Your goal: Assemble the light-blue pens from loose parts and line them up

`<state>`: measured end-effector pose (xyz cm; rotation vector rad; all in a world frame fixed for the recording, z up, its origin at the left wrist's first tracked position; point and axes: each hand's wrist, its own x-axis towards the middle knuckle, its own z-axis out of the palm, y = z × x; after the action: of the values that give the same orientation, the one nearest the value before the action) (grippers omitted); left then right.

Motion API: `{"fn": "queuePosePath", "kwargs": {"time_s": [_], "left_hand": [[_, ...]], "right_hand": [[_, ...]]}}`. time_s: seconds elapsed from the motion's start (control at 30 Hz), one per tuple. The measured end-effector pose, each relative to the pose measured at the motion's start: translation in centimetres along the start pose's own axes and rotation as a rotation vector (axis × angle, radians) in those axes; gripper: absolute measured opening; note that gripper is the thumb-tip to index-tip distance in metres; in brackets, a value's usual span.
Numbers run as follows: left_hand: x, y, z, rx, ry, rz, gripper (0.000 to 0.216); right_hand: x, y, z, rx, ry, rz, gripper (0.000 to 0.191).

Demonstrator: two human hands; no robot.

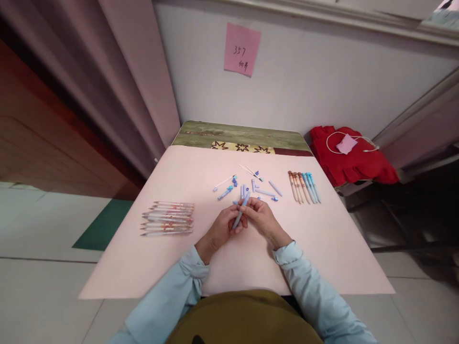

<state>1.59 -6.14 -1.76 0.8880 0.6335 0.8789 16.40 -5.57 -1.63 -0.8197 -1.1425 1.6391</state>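
Between both my hands is a light-blue pen barrel [241, 211], tilted with its upper end away from me. My left hand [225, 223] wraps its fingers around the lower part. The thumb and fingers of my right hand [262, 215] pinch it higher up. Just beyond my hands lie loose pen parts: lavender barrel pieces [265, 193], small dark-blue pieces [234, 181], a blue clip piece [225, 193] and thin white refills [225, 182]. Whether the barrel has an inner part inside cannot be seen.
A stack of white patterned pens [168, 219] lies at the left. Brown-topped pens [297, 187] and blue-topped pens [311, 187] lie in a row at the right. Pale paper [322, 258] covers the table. A red cloth-covered stool [330, 165] with a white cable stands beyond the right edge.
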Motion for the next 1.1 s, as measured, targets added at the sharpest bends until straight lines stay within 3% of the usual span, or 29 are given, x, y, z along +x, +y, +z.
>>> {"fn": "queuePosePath", "kwargs": {"time_s": [0.23, 0.43, 0.63, 0.87, 1.1], "left_hand": [[-0.08, -0.10, -0.03, -0.056, 0.010, -0.007, 0.017], [-0.06, -0.06, 0.06, -0.083, -0.003, -0.018, 0.016], [-0.31, 0.17, 0.28, -0.080, 0.002, -0.030, 0.017], [-0.29, 0.04, 0.07, -0.085, -0.021, -0.029, 0.014], [-0.49, 0.17, 0.17, -0.096, -0.028, -0.019, 0.016]], "right_hand": [[-0.53, -0.35, 0.00, -0.001, 0.014, 0.004, 0.035], [-0.49, -0.31, 0.02, -0.005, 0.038, -0.017, 0.028], [-0.45, 0.06, 0.19, 0.004, 0.099, -0.021, 0.037], [-0.59, 0.04, -0.03, -0.005, 0.089, -0.029, 0.030], [-0.87, -0.40, 0.26, -0.005, 0.101, -0.040, 0.037]]}}
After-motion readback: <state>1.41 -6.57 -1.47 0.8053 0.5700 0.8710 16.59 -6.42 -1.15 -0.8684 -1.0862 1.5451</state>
